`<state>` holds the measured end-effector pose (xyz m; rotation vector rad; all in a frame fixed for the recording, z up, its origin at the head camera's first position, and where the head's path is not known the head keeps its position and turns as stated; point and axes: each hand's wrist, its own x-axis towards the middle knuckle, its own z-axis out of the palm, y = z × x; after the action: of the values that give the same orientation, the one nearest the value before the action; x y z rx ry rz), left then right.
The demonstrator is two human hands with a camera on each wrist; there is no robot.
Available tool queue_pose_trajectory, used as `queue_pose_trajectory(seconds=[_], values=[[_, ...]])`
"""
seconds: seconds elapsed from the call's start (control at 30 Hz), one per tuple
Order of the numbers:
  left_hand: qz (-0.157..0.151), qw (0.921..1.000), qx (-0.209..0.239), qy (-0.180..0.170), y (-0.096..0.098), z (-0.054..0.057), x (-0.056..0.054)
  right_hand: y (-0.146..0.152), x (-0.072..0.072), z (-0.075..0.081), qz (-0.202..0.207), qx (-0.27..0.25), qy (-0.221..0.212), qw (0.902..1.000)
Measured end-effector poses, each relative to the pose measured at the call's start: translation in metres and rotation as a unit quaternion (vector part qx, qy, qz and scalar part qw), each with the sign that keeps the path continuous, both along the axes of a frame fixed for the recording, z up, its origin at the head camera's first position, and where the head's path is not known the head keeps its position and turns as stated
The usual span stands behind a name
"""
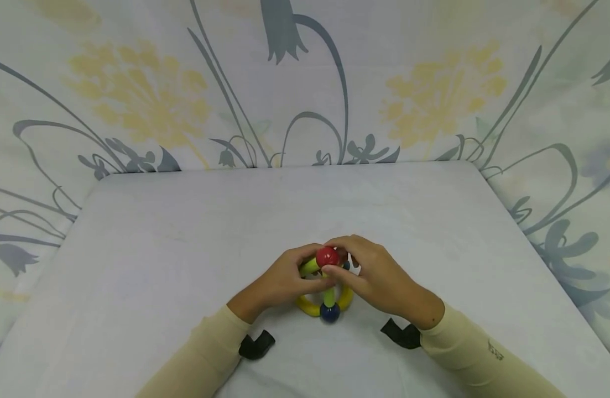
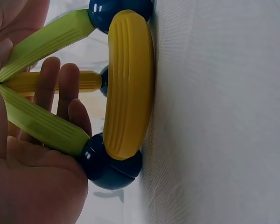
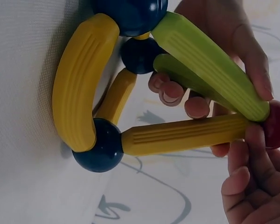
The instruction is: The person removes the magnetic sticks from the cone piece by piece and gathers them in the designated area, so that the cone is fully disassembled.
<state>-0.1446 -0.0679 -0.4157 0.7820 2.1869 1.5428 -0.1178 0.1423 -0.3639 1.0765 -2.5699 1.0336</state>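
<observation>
A toy frame of magnetic-looking bars and balls stands on the white tabletop in front of me. Its base is a ring of curved yellow bars (image 2: 129,88) joined by blue balls (image 1: 329,312). Two straight green bars (image 3: 210,65) and one straight yellow bar (image 3: 186,134) lean inward from the blue balls to a red ball (image 1: 327,256) at the top. My left hand (image 1: 285,278) holds the green bars near the top, fingers curled among them. With thumb and fingers, my right hand (image 1: 381,276) pinches the red ball where the bars meet.
The white cloth-covered table (image 1: 185,221) spreads out on all sides of the toy. Floral fabric (image 1: 305,99) hangs behind and along both sides. Black straps (image 1: 257,345) stick out beside the wrists.
</observation>
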Motion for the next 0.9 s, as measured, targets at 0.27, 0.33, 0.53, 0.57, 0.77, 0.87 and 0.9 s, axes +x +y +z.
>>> queue_pose_trajectory(seconds=[0.27, 0.33, 0.53, 0.57, 0.77, 0.87, 0.9], values=[[-0.003, 1.0, 0.006, -0.001, -0.0004, 0.001, -0.0007, 0.0006, -0.0004, 0.0018, 0.003, -0.001, -0.043, 0.9991], [-0.002, 1.0, 0.005, -0.002, -0.0003, 0.0007, -0.001, 0.0006, -0.0008, 0.0026, 0.006, -0.001, -0.045, 0.999], [-0.008, 0.9999, 0.005, -0.007, 0.0015, -0.0006, -0.0008, 0.0024, -0.0004, 0.0057, -0.01, 0.014, -0.041, 0.999], [-0.009, 0.9999, 0.003, -0.006, 0.0019, -0.0003, -0.0002, 0.0031, -0.0001, 0.0064, -0.014, 0.019, -0.039, 0.999], [-0.01, 0.9992, -0.028, 0.026, 0.0047, 0.0062, 0.0046, 0.0065, -0.0009, 0.0086, -0.014, 0.032, -0.025, 0.9991], [-0.013, 0.9986, -0.033, 0.038, 0.0058, 0.0088, 0.005, 0.0067, -0.0029, 0.0083, -0.003, 0.022, -0.027, 0.9994], [-0.015, 0.9986, -0.034, 0.039, 0.0064, 0.0093, 0.0048, 0.0065, -0.0034, 0.0082, 0.001, 0.019, -0.029, 0.9994]])
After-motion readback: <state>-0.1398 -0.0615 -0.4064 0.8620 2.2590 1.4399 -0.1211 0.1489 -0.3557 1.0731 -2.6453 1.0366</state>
